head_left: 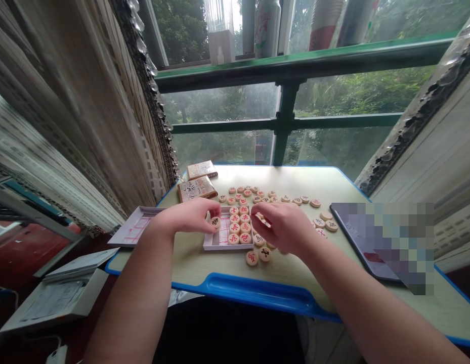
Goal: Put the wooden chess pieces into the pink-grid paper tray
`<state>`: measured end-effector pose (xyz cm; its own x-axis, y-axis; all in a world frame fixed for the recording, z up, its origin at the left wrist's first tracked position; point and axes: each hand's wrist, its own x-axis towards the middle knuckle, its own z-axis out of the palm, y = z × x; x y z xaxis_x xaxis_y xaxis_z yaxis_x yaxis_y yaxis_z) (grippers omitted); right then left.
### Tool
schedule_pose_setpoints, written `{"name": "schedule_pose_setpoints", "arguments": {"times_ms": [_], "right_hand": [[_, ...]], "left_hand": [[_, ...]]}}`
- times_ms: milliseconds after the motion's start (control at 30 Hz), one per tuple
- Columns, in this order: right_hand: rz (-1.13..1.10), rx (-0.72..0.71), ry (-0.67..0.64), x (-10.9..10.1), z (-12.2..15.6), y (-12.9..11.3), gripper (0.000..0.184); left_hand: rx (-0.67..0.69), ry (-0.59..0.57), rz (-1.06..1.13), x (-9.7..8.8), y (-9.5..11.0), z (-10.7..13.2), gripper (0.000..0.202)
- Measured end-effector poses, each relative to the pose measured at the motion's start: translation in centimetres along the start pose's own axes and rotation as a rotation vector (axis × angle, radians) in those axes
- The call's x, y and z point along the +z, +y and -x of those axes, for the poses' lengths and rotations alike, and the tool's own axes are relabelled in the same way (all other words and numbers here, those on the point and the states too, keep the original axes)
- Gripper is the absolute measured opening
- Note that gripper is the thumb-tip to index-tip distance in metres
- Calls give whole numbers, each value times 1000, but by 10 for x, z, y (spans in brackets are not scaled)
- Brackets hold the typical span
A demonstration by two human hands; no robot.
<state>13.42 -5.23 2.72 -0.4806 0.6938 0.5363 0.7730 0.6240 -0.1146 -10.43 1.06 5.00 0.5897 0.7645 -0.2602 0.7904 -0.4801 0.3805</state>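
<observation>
My left hand (191, 216) pinches a round wooden chess piece (215, 222) with a dark character, held over the left part of a shallow white box (210, 243). Red-marked pieces (239, 225) lie in rows inside that box. My right hand (282, 226) is curled just right of the box, its fingers closed on another wooden piece (262, 219). Two loose pieces (258, 256) lie on the table in front of the box.
Several more loose pieces (280, 198) are scattered across the beige, blue-edged table (257, 290). The box lid (134, 226) sits at the left edge, two patterned boxes (197, 188) at the back left, a dark tablet (371, 247) at right. Windows stand behind.
</observation>
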Motion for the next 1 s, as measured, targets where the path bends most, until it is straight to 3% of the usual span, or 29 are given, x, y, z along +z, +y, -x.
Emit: {"name": "schedule_pose_setpoints", "arguments": {"times_ms": [267, 600, 833, 1000], "right_hand": [[7, -40, 49, 2, -1, 2, 19], [30, 30, 50, -1, 1, -1, 21], [35, 30, 30, -1, 1, -1, 20], [37, 23, 43, 0, 1, 0, 21]], "left_hand": [[-76, 17, -22, -2, 2, -1, 29], [-110, 14, -80, -4, 3, -1, 32], [-42, -81, -21, -5, 3, 3, 19], [-99, -90, 9, -4, 5, 3, 22]]}}
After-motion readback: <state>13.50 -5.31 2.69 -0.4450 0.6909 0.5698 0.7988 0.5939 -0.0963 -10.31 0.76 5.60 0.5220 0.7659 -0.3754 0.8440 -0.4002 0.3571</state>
